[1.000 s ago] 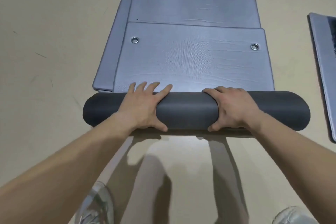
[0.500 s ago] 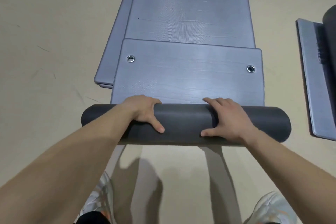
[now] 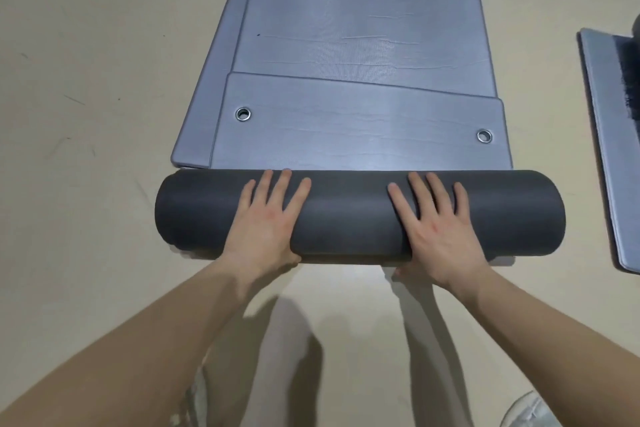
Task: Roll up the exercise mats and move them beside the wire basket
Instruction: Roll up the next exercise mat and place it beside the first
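Both palms press flat on the dark grey rolled foam exercise mat [image 3: 346, 215] lying crosswise on the beige floor [image 3: 86, 114], left hand [image 3: 266, 218] and right hand [image 3: 440, 222] spaced either side of centre, fingers [image 3: 281, 184] straight and splayed, probably to push the roll evenly over its flat grey far flap [image 3: 360, 128].

Matt foam roll [image 3: 349, 215], metal eyelets [image 3: 243, 114].
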A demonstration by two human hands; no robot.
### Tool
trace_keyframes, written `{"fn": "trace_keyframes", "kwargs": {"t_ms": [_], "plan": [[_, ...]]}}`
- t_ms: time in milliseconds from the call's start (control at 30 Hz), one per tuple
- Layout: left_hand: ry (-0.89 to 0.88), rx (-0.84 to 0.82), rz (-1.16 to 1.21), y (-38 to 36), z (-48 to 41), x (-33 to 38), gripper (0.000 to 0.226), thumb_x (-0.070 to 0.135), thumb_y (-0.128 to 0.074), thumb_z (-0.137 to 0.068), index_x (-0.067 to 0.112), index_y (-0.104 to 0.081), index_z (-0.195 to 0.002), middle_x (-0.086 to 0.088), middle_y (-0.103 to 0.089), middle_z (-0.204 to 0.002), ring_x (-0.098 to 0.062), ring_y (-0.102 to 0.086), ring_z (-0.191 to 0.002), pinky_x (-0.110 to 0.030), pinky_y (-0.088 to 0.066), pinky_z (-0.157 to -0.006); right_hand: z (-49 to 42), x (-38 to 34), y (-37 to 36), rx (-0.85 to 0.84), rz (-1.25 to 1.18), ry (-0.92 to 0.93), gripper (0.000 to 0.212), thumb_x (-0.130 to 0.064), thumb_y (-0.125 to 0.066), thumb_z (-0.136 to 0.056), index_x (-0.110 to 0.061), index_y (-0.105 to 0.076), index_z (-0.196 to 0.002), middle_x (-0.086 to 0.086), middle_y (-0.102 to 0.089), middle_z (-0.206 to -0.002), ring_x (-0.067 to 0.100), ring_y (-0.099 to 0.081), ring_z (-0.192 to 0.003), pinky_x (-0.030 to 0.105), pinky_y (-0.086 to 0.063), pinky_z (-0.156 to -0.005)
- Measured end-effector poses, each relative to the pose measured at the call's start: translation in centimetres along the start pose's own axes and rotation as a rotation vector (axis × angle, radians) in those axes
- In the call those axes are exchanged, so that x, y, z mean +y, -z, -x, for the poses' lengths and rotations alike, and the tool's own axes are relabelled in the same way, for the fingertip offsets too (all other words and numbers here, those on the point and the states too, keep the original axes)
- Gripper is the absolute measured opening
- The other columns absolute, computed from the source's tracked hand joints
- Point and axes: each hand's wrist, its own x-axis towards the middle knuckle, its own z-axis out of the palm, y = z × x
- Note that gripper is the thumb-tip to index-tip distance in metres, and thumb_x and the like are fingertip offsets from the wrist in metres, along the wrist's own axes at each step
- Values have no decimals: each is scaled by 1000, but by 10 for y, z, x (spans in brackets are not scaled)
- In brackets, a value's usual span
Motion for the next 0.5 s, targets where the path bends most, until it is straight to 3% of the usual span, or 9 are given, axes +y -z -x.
{"fn": "trace_keyframes", "kwargs": {"t_ms": [67, 133, 200, 300, 433, 500], "plan": [[-42, 40, 14, 1, -11, -9, 132, 76, -72, -59, 25, -6, -161, -14, -18, -167, -39, -17, -152, -52, -16, -122, -11, 4, -4, 86, 21, 16, 134, -50, -94, -45, -15, -27, -156, 27, -41, -152, 49, -38, -139, 70, -26, -109], [-85, 64, 25, 7, -17, -16, 129, 76, -69, -51, 24, -20, -159, -12, -33, -160, -37, -31, -145, -49, -25, -118, -20, 12, 1, 62, 20, 27, 133, -61, -89, -41, -17, -34, -154, 22, -46, -147, 46, -43, -134, 66, -29, -108], [-102, 28, 38, 19, -20, -20, 127, 76, -67, -50, 26, -21, -157, -7, -38, -156, -32, -39, -139, -45, -29, -116, -26, 17, 17, 5, 23, 44, 127, -67, -81, -44, -21, -33, -152, 16, -49, -144, 40, -46, -131, 60, -31, -110], [-132, -157, 86, 36, -9, -19, 126, 78, -69, -49, 29, -20, -154, 1, -47, -143, -27, -51, -124, -42, -41, -107, -19, 17, 41, -160, -27, 108, 120, -73, -68, -48, -30, -24, -151, 3, -47, -142, 31, -50, -127, 50, -35, -109], [-166, -553, 185, 34, 19, -11, 122, 75, -81, -45, 34, -27, -146, 3, -57, -124, -27, -59, -110, -44, -52, -93, 8, 2, 45, -532, -133, 174, 129, -76, -75, -40, -38, -18, -150, -5, -49, -136, 25, -54, -122, 43, -40, -104], [-190, -609, 207, 38, 17, -13, 119, 73, -85, -41, 37, -33, -142, 5, -60, -121, -27, -61, -109, -43, -51, -94, 26, -5, 42, -521, -193, 122, 133, -74, -76, -44, -37, -14, -155, -5, -45, -147, 25, -48, -131, 46, -33, -113]]}}
